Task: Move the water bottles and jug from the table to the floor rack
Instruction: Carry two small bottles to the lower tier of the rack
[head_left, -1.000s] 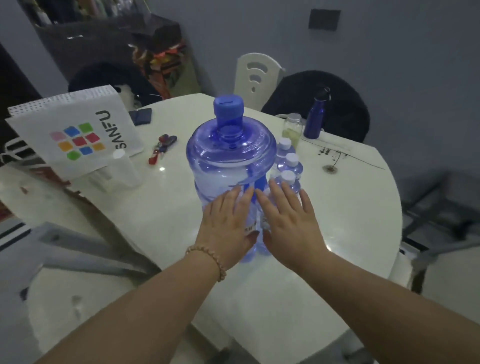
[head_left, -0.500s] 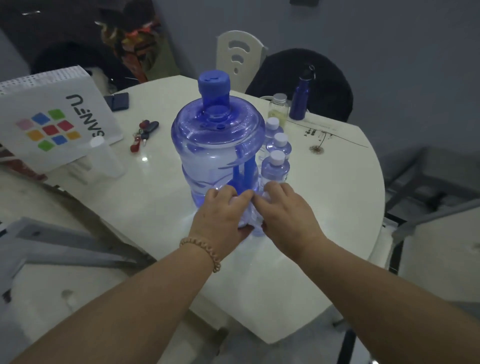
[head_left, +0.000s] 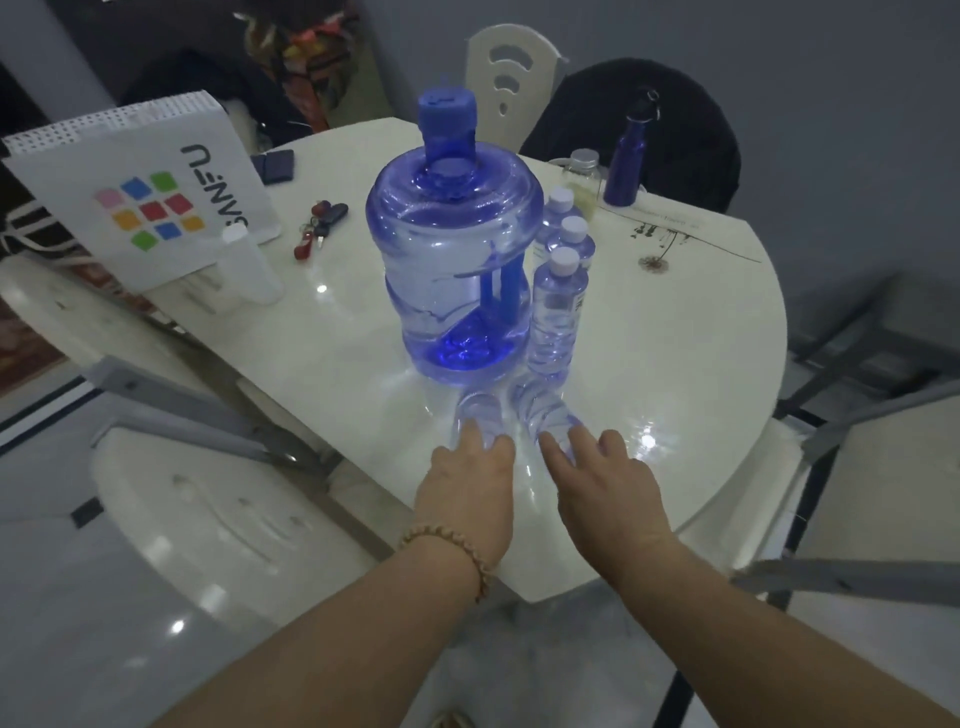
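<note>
Head view: the big blue water jug (head_left: 451, 244) stands upright near the middle of the pale round tabletop (head_left: 675, 332), its blue cap on top and its handle turned toward the camera. Just beside the jug, on the side toward the dark chair, three small water bottles (head_left: 557, 312) with white caps stand in a row, the nearest one touching or almost touching the jug's base. In front of the jug, nearer the camera, two more clear bottles appear to lie low on the tabletop, blurred; the left hand (head_left: 467, 480) has its fingers curled over one (head_left: 480, 410) and the right hand (head_left: 605, 480) has its fingers partly spread over the other (head_left: 540, 408). Whether either grip is fully closed cannot be told. A bead bracelet (head_left: 449, 551) sits on the left wrist.

Behind the jug, past the small bottles, a dark blue metal flask (head_left: 628, 156) and a glass jar (head_left: 581, 174) stand near the far edge. On the jug's other side lie a bunch of keys (head_left: 319, 228), and beyond them a white bag with coloured squares (head_left: 150, 197).
</note>
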